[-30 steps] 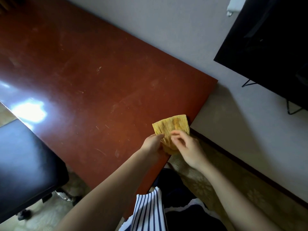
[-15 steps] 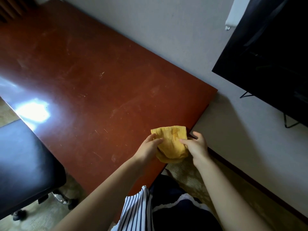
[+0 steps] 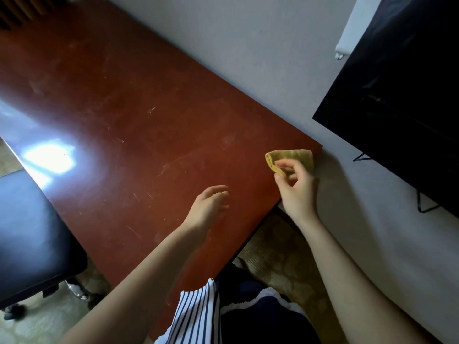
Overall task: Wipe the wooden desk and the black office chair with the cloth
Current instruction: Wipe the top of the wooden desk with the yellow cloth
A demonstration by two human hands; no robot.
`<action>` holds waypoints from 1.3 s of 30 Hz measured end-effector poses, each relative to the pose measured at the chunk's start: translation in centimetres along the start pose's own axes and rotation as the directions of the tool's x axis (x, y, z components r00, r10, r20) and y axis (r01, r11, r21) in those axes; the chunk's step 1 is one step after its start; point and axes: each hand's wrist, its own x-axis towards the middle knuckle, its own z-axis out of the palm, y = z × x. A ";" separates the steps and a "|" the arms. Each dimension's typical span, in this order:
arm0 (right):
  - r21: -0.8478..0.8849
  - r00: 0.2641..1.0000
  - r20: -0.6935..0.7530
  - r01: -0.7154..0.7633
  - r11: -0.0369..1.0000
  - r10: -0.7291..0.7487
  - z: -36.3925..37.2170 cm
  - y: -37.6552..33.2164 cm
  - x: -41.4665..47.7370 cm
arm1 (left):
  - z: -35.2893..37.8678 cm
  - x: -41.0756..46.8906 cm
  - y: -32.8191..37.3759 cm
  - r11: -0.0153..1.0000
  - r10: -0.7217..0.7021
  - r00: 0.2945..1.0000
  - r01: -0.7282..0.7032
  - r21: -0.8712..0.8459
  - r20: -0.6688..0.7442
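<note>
Your left hand [image 3: 208, 209] had let go of the cloth [image 3: 290, 158], fingers loose; your right hand [image 3: 295, 184] pinched it at desk [image 3: 149, 120] corner. Chair [image 3: 29, 239] lower left, television [image 3: 397, 95] upper right.

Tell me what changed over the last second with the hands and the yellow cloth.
The left hand let go of the yellow cloth and drew away to the left; it now hangs open over the wooden desk. The right hand alone pinches the folded cloth and has carried it toward the desk's far right corner. The desk and the black office chair stayed where they were.
</note>
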 end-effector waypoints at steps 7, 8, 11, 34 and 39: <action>-0.396 0.902 0.285 0.418 0.818 -0.323 4.9 4.2 -4.3 | -0.8 -0.2 -1.2 0.994 0.049 0.991 -0.036 0.107 -0.124; -0.452 0.881 0.337 0.461 0.763 -0.333 5.1 4.8 -4.4 | -0.9 -0.2 -1.3 0.994 0.046 0.990 -0.031 0.108 -0.135; -0.562 0.783 0.548 0.606 0.562 -0.295 5.6 6.1 -4.0 | -1.0 -0.1 -1.5 0.991 0.053 0.987 -0.034 0.126 -0.151; -0.827 0.926 0.364 0.270 0.494 0.104 3.3 9.3 16.5 | -0.6 1.1 -3.7 0.190 0.192 0.938 -0.325 0.927 0.289; -0.815 0.914 0.393 0.295 0.498 0.102 4.4 8.7 14.0 | -0.2 0.6 -5.0 -0.095 0.044 0.917 -0.391 0.916 0.396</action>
